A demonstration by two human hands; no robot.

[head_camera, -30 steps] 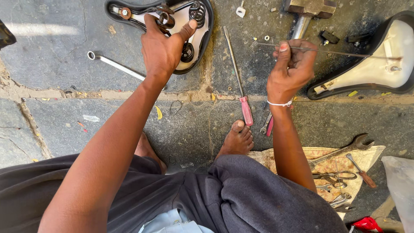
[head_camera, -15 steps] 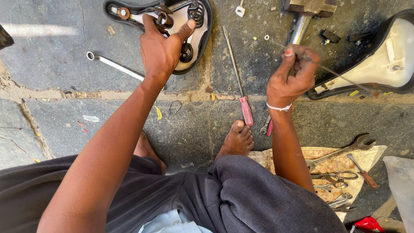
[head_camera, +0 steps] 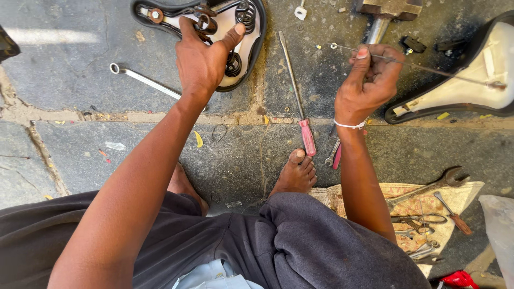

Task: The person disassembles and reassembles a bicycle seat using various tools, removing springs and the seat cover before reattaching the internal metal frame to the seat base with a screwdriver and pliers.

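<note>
Right hand tilts its thin metal rod lower than a moment ago, the rod now slanting down toward the second upturned saddle on the right. Fingers pinch that rod near its ringed end. Left hand has hardly moved, closed on the spring frame of the upturned bicycle saddle at top centre, thumb sticking out. By my reading the job is midway: both saddles lie underside up, hardware loose, nothing refitted yet. Down on the stone floor, cracked grey slabs, lie a ring spanner, a red-handled screwdriver and a hammer. More spanners sit on a patterned cloth beside the bare foot. Sunlit, outdoors by the look of it.
</note>
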